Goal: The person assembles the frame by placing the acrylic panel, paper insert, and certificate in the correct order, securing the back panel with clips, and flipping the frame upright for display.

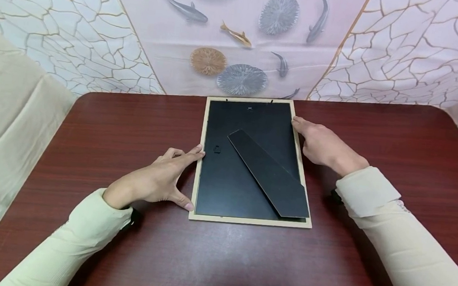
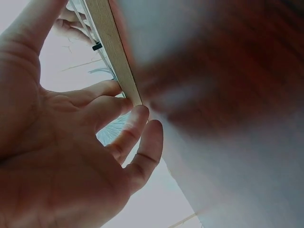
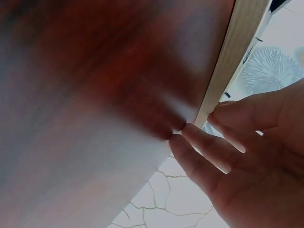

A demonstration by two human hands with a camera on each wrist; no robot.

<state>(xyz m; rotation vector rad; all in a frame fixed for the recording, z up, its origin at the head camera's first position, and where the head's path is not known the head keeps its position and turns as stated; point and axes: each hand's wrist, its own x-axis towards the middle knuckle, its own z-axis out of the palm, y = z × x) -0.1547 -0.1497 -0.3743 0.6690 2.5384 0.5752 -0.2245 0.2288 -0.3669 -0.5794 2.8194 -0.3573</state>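
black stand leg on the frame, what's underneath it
The black backing board of the frame shows around the stand leg and continues beneath it. The strip directly underneath is covered, so any clip or mark there cannot be seen.

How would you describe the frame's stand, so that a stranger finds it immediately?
On the dark red table lies a pale-rimmed frame, black back up. There, unlike the small hook to its left, the stand is a long strip, slanting and widening toward the frame's near right corner.
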